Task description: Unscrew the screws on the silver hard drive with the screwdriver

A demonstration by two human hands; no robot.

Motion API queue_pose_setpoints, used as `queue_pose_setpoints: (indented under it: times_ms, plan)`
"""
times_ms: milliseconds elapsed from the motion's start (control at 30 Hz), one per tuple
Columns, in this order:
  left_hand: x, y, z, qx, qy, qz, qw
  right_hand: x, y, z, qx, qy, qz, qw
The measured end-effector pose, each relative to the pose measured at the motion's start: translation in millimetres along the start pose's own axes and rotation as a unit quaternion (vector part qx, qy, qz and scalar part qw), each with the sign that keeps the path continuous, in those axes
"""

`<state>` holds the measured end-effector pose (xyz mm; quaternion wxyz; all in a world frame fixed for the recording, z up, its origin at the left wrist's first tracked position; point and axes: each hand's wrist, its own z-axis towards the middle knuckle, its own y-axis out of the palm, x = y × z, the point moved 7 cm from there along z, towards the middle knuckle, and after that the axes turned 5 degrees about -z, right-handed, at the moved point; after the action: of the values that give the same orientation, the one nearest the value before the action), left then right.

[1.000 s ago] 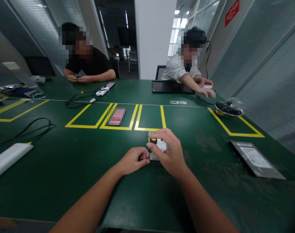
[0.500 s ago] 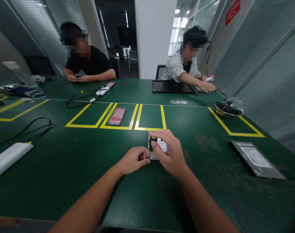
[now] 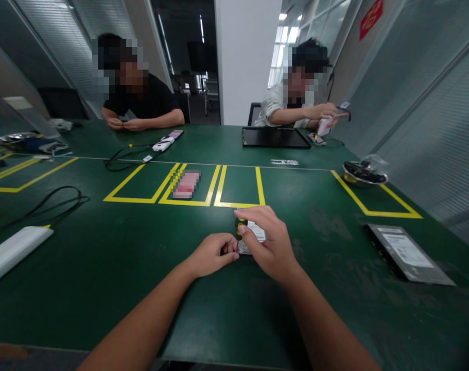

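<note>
A small hard drive (image 3: 259, 230) with a white label lies flat on the green table in front of me, partly covered by my hands. My left hand (image 3: 214, 254) is closed, its curled fingers against the drive's left edge near the lower corner. In my right hand (image 3: 273, 241) is a short screwdriver (image 3: 240, 227) with a black and yellow handle, held between thumb and fingers above the drive's left side. Its tip is hidden behind my left fingertips.
A larger metal drive (image 3: 406, 252) lies to the right, below a bowl of dark parts (image 3: 363, 172). Yellow tape frames, a pink phone (image 3: 186, 184) and a dark panel (image 3: 276, 137) are ahead. A white case (image 3: 18, 252) sits at left. Two people sit opposite.
The screwdriver's handle has shifted and tilted slightly to the left in my right hand. My left hand stays put. Across the table, the right-hand person has raised their hands.
</note>
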<state>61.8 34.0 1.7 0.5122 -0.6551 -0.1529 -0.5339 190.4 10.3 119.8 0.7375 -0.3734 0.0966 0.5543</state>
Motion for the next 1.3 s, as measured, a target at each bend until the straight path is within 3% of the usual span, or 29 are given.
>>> queue_pose_setpoints:
  times_ms: [367, 1300]
  plan:
    - [1.7, -0.6, 0.0, -0.001, 0.002, -0.005, 1.000, 0.2, 1.1, -0.6, -0.024, 0.004, 0.022, 0.999]
    - [-2.1, -2.2, -0.6, 0.004, -0.005, 0.030, 1.000, -0.1, -1.1, -2.7, -0.004, 0.002, 0.024, 1.000]
